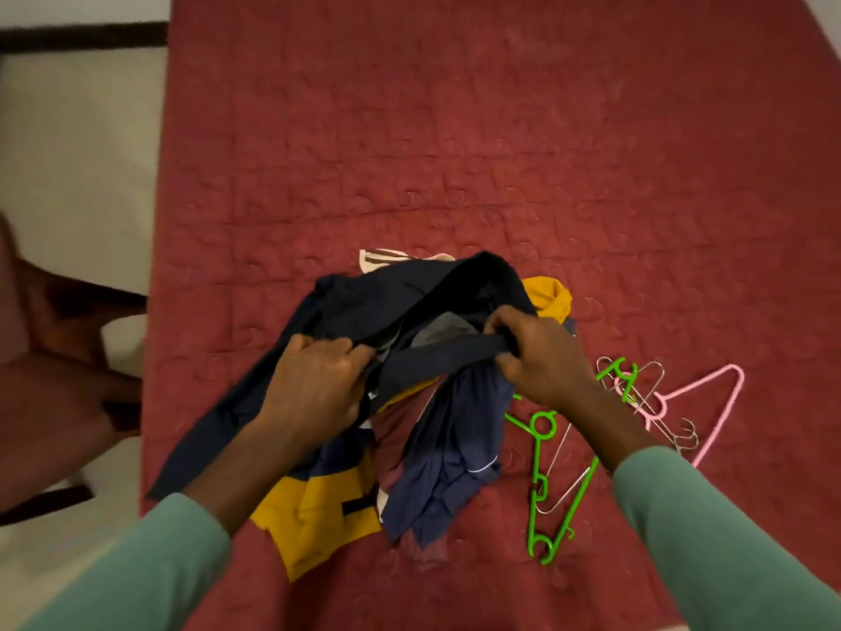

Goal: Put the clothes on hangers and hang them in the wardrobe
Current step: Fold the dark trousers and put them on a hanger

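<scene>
Two bare hands, the left hand (314, 384) and the right hand (541, 357), above one red quilted bedspread (500, 129). The heap counts one dark navy garment (364, 302), one yellow-and-navy garment (318, 507), one slate-blue garment (455, 448), one striped cloth (382, 257) and one grey piece (448, 327). Beside it: two green plastic hangers (535, 466) (610, 370), one pink hanger (661, 405), and at least two wire hangers (685, 437), too tangled to count exactly. One wooden chair (68, 357) stands at left

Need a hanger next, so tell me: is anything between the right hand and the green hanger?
No cloth covers the green hanger; it lies on the bed, a wire hanger crossing it. But the right hand grips the dark garment.
</scene>
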Motion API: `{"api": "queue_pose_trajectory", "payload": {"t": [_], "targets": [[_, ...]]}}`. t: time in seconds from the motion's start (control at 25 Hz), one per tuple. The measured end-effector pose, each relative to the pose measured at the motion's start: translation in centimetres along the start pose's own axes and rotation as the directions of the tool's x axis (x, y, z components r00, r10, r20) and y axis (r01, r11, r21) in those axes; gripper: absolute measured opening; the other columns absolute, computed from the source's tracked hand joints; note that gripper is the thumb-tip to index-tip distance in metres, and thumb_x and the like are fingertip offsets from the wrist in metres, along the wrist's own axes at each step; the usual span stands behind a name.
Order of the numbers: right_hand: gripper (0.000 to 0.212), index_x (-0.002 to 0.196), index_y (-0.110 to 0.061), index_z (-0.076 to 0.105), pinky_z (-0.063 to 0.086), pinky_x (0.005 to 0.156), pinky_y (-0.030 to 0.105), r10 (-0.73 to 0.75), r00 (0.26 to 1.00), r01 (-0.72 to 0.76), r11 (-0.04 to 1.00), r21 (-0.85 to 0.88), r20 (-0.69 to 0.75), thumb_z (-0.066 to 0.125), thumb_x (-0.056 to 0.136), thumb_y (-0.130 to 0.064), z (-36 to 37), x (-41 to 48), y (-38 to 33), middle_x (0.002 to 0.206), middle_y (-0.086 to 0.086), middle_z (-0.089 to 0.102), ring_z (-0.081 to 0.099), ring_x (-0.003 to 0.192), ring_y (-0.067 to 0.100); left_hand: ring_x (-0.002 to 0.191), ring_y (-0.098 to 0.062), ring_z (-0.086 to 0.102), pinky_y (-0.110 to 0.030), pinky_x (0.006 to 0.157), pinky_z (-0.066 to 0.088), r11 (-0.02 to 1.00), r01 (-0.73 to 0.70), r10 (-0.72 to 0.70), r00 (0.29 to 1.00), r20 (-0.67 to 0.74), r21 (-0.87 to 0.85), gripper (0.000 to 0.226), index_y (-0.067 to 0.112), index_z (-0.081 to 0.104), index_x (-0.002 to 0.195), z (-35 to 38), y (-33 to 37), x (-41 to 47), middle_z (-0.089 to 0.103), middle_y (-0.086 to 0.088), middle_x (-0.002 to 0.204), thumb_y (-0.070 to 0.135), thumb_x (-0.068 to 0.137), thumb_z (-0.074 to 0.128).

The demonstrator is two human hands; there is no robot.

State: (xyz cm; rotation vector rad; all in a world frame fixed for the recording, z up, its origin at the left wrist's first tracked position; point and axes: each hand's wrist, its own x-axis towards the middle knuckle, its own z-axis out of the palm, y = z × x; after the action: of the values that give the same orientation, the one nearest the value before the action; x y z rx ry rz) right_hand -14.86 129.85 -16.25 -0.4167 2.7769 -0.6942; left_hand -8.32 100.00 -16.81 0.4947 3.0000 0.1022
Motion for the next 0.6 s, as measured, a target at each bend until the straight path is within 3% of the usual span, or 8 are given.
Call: {"api": "queue_pose_trajectory", "payload": {"t": [0.12, 0.24, 0.32, 0.4, 0.44, 0.52, 0.6], "targets": [[0.026, 0.09, -0.021, 0.067, 0.046, 0.074, 0.041, -0.141, 0.99, 0.143, 0.944, -0.298, 0.028, 0.058, 0.066, -0.028, 0.0, -5.2, -1.5, 0.079, 0.004, 0.067, 0.064, 0.081, 0.034, 0.05, -0.029, 0.06, -0.035, 0.061, 0.036, 0.992, 0.114, -0.122, 0.977, 0.178, 0.052, 0.022, 0.021, 0.065, 0.07, -1.4, 2.0, -3.6, 0.061, -0.003, 0.058, 0.025, 0.062, 0.084], [0.024, 0.083, -0.016, 0.067, 0.046, 0.075, 0.043, -0.113, 0.993, 0.092, 0.92, -0.381, -0.033, 0.056, 0.065, -0.027, -0.4, -9.1, -0.4, 0.085, 0.007, 0.06, 0.057, 0.089, 0.034, 0.054, -0.029, 0.058, -0.037, 0.066, 0.03, 0.971, 0.178, -0.199, 0.971, 0.132, 0.158, 0.028, 0.023, 0.055, 0.055, -4.5, 5.1, -8.3, 0.058, -0.003, 0.057, 0.031, 0.068, 0.079], [0.03, 0.083, -0.009, 0.068, 0.048, 0.077, 0.044, -0.039, 0.994, 0.015, 0.973, -0.229, -0.1, 0.05, 0.064, -0.022, -0.9, -10.7, 1.2, 0.095, 0.012, 0.057, 0.055, 0.094, 0.037, 0.084, -0.033, 0.064, -0.049, 0.085, 0.042, 0.979, 0.095, -0.108, 0.992, 0.063, 0.183, 0.026, 0.019, 0.067, 0.059, -6.8, 7.9, -11.2, 0.065, -0.009, 0.082, 0.037, 0.075, 0.058], [0.031, 0.083, -0.006, 0.067, 0.049, 0.077, 0.043, 0.117, 0.992, -0.113, 0.99, 0.085, -0.052, 0.047, 0.063, -0.018, -1.6, -11.4, 2.0, 0.096, 0.013, 0.061, 0.06, 0.09, 0.038, 0.124, -0.04, 0.058, -0.068, 0.106, 0.036, 0.986, -0.005, -0.016, 0.993, 0.119, 0.169, 0.047, 0.018, 0.077, 0.068, -8.6, 10.3, -12.2, 0.068, -0.012, 0.119, 0.046, 0.077, 0.04], [0.027, 0.08, -0.009, 0.065, 0.047, 0.071, 0.041, 0.181, 0.984, -0.177, 0.957, 0.229, 0.004, 0.047, 0.062, -0.017, -2.3, -11.7, 2.0, 0.09, 0.012, 0.063, 0.062, 0.084, 0.037, 0.137, -0.04, 0.05, -0.07, 0.111, 0.031, 0.986, -0.033, -0.001, 0.98, 0.201, 0.164, 0.057, 0.018, 0.08, 0.076, -9.0, 11.3, -12.1, 0.065, -0.01, 0.132, 0.05, 0.078, 0.033], [0.012, 0.069, -0.018, 0.056, 0.038, 0.063, 0.037, 0.16, 0.987, -0.154, 0.912, 0.379, 0.015, 0.046, 0.062, -0.016, -3.7, -12.3, 1.8, 0.073, 0.005, 0.058, 0.058, 0.07, 0.028, 0.145, -0.034, 0.042, -0.062, 0.116, 0.031, 0.989, 0.042, -0.102, 0.883, 0.458, 0.14, 0.075, 0.017, 0.079, 0.097, -8.4, 12.3, -10.9, 0.06, -0.005, 0.141, 0.057, 0.082, 0.018], [0.014, 0.064, -0.026, 0.047, 0.034, 0.059, 0.034, 0.051, 0.998, -0.024, 0.891, 0.453, -0.047, 0.048, 0.064, -0.012, -5.4, -13.4, 1.1, 0.067, -0.003, 0.051, 0.05, 0.063, 0.016, 0.12, -0.03, 0.06, -0.048, 0.1, 0.05, 0.95, 0.31, -0.284, 0.8, 0.529, 0.041, 0.076, 0.015, 0.07, 0.09, -7.6, 13.0, -9.4, 0.069, -0.007, 0.112, 0.073, 0.088, 0.021]]}}
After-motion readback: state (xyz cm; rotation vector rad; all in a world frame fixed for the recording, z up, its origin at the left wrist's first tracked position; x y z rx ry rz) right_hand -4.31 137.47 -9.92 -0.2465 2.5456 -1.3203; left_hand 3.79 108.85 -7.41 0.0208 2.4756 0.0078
